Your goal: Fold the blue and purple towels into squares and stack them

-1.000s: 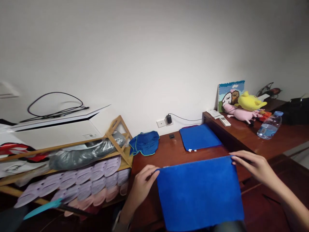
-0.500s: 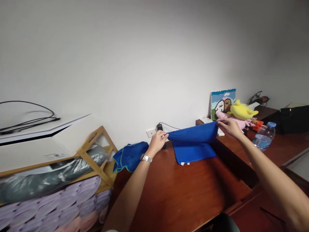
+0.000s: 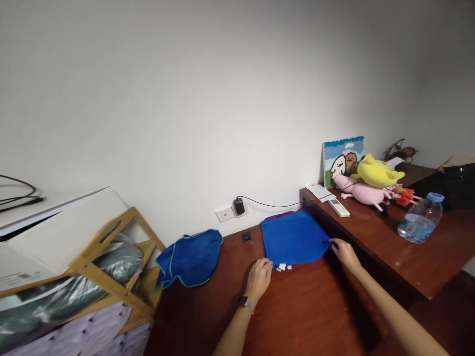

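Observation:
A bright blue cloth [image 3: 295, 237] lies nearly flat on the reddish-brown desk [image 3: 293, 306], with small white tags [image 3: 282, 267] poking out along its front edge. My left hand [image 3: 259, 279], a watch on its wrist, has its fingers closed at the cloth's front left corner. At the front right corner my right hand [image 3: 344, 253] pinches the fabric, pulling it to a point. A strip of purple fabric [image 3: 278, 215] shows behind the far edge. Left of my hands rests a crumpled darker blue cloth [image 3: 193, 259] with green trim.
A higher desk surface at right holds a remote [image 3: 339, 208], pink plush toy [image 3: 363, 193], yellow plush toy [image 3: 378, 172] and water bottle [image 3: 421, 220]. A black charger [image 3: 239, 205] is plugged into the wall, its cord running right. A wooden rack [image 3: 107, 252] stands at left.
Both hands have come down and nearer, bringing the lifted blue fold forward over the lower layer onto the desk. The view has shifted slightly.

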The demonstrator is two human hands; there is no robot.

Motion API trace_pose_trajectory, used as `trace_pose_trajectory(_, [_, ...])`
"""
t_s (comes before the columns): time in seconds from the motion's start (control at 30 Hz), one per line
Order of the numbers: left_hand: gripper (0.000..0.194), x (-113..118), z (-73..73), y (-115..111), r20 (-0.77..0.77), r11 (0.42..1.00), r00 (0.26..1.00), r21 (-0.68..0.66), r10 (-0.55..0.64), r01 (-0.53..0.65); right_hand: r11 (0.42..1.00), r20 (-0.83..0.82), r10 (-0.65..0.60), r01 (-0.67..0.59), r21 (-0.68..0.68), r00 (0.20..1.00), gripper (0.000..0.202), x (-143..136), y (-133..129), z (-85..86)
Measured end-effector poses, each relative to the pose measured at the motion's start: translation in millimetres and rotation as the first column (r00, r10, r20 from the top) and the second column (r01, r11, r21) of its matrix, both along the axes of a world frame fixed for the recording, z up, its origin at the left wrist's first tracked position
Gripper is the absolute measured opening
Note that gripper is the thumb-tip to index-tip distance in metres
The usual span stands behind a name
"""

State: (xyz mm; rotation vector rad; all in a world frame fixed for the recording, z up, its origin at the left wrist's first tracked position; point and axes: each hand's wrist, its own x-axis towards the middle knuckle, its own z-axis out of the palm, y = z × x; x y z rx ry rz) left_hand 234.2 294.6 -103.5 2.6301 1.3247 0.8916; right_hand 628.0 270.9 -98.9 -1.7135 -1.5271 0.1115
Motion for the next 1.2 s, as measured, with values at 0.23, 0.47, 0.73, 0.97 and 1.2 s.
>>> trace_pose_trajectory(0.23, [0.032, -25, 104.0, -26, 0.394, 0.991, 0.919, 0.111, 0.026, -0.076, 0.948, -0.164, -0.034, 0.083, 0.306, 0.986, 0.039, 11, -64, 102.5])
trace_pose_trajectory(0.47, [0.025, -33, 185.4, -60, 0.489, 0.995, 0.872, 0.082, 0.013, -0.061, 0.982, -0.39, 0.033, 0.044, 0.186, 0.92, 0.05, 25, -91, 170.8])
trace_pose_trajectory(0.73, [0.035, -21, 180.7, 34, 0.57, 0.978, 0.816, -0.207, 0.098, 0.027, 0.998, -0.473, -0.006, 0.033, 0.048, 0.881, 0.031, 30, 25, 152.5])
trace_pose_trajectory(0.97, [0.029, -11, 193.7, 70, 0.558, 0.999, 0.83, 0.028, 0.004, -0.024, 0.95, -0.28, -0.116, 0.189, 0.248, 0.953, 0.037, 29, 78, 180.5])
trace_pose_trajectory(1.2, [0.023, 1, 86.3, 57, 0.159, 0.992, 0.986, -0.119, 0.047, -0.028, 0.992, 0.274, -0.088, 0.109, -0.063, 0.958, 0.038, 9, 47, 74.9])
